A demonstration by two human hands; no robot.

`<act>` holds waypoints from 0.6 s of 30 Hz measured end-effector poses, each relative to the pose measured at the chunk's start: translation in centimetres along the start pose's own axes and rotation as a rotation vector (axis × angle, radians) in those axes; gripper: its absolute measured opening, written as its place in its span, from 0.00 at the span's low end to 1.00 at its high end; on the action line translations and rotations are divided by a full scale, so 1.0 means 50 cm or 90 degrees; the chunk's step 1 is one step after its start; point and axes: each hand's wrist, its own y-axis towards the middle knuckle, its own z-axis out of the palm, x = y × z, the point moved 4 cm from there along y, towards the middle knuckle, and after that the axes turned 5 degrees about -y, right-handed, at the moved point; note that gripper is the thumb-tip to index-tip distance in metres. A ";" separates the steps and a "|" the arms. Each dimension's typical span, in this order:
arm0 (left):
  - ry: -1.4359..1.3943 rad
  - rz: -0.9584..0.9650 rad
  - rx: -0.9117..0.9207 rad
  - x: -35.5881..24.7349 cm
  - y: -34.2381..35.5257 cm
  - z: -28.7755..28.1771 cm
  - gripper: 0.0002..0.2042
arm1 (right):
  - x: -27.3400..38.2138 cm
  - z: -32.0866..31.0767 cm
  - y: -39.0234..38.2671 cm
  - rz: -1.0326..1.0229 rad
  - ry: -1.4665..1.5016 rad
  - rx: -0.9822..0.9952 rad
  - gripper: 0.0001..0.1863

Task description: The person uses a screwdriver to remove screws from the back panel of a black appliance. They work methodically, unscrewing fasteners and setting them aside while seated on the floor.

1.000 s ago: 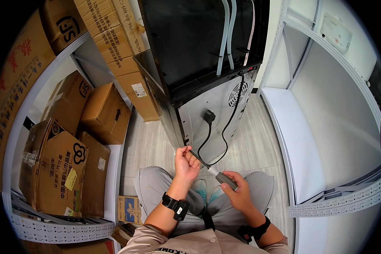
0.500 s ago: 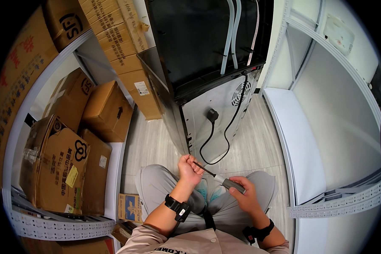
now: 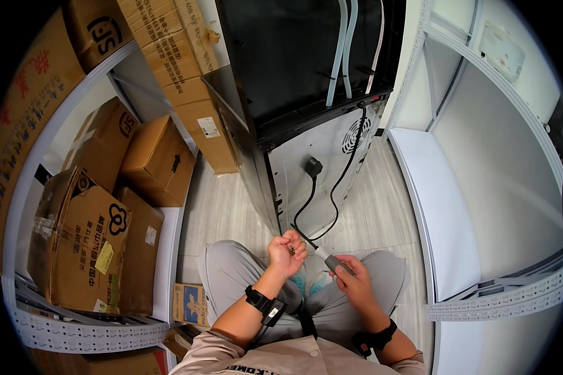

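Observation:
My right hand (image 3: 354, 275) grips a screwdriver (image 3: 339, 264) by its grey handle. The long dark shaft slants up and left, its tip just above my left fingers and near the appliance's lower edge. My left hand (image 3: 286, 255) is palm up with curled fingers, and small dark pieces that look like screws (image 3: 291, 250) show between them. Ahead stands a tall appliance (image 3: 294, 62) with a black back, pale tubes (image 3: 339, 56) and a grey lower panel (image 3: 288, 181). Its black power cord (image 3: 336, 206) loops down in front, and the plug (image 3: 313, 166) rests against the panel.
Shelving with several cardboard boxes (image 3: 87, 244) stands on the left. A tall carton (image 3: 203, 119) leans beside the appliance. To the right is a white shelf (image 3: 438, 206) with a perforated metal rail (image 3: 500, 300). A small blue-and-brown box (image 3: 191, 304) lies by my left knee.
The screwdriver has swung more upright, and its tip has moved up off my left fingers. My right hand has shifted slightly up and left. My left fingers have turned, showing the small pieces.

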 end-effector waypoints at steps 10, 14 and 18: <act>0.145 -0.004 -0.266 0.004 0.006 -0.056 0.20 | -0.040 0.015 0.033 0.002 -0.055 -0.009 0.18; 0.135 -0.005 -0.254 0.007 0.011 -0.062 0.18 | -0.058 0.026 0.032 0.010 -0.074 0.010 0.18; 0.113 -0.005 -0.213 0.001 0.013 -0.062 0.18 | -0.087 0.038 0.034 0.034 -0.066 0.021 0.17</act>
